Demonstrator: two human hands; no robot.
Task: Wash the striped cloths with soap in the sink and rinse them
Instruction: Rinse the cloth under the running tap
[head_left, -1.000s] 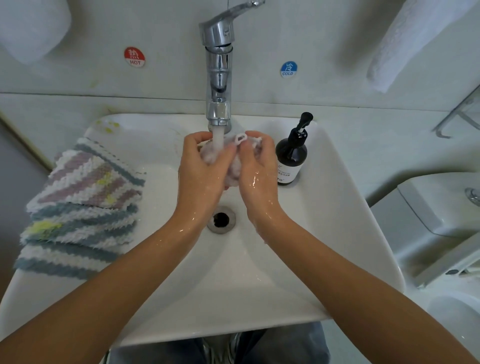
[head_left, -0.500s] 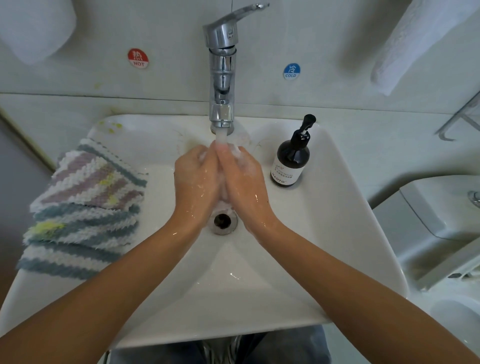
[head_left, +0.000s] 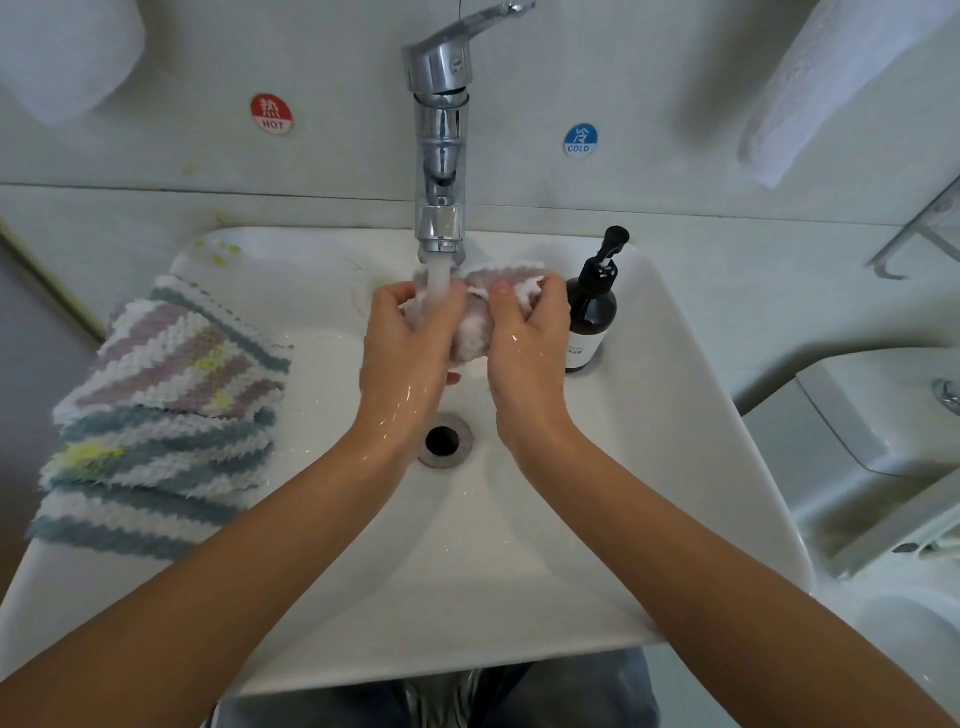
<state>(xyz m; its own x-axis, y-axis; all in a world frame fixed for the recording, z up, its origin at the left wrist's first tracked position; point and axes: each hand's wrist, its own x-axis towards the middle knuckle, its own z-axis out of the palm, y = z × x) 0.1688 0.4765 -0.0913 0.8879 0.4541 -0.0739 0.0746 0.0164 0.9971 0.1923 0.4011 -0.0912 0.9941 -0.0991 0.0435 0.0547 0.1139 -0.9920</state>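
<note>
- Both hands are bunched around one wet striped cloth (head_left: 475, 322) right under the running tap (head_left: 440, 156). The left hand (head_left: 408, 343) has its fingers curled over the left end, the right hand (head_left: 524, 338) pinches the right end with thumb on top. The stream lands on the cloth just by the left hand's fingers.
- How it'll handle, my guess: soft fluffy knit, soaked, so floppy and a bit heavier than dry. Looks sudsy, so probably slippery. Nothing fragile, you can squeeze and wring it hard. Best hold seems to be a fistful at each end, like now, so the middle can be rubbed against itself.
- The rest of the striped cloths (head_left: 166, 415) sit in a stack left of the left hand, draped over the sink's (head_left: 675, 467) left rim. They look dry and will likely be much lighter to pick up. Grab them by a folded edge.
- A dark soap bottle (head_left: 589, 317) with a pump stands just beside the right hand, on the sink's back ledge.
- The drain (head_left: 443, 440) is open, below and between the wrists.
- Surface: glossy white basin, wet, so anything dropped will slide toward the drain.
- Room: pale wall behind the hands with a red HOT sticker (head_left: 271, 113) and a blue COLD sticker (head_left: 581, 140), and white towels hanging up top on both sides.
</note>
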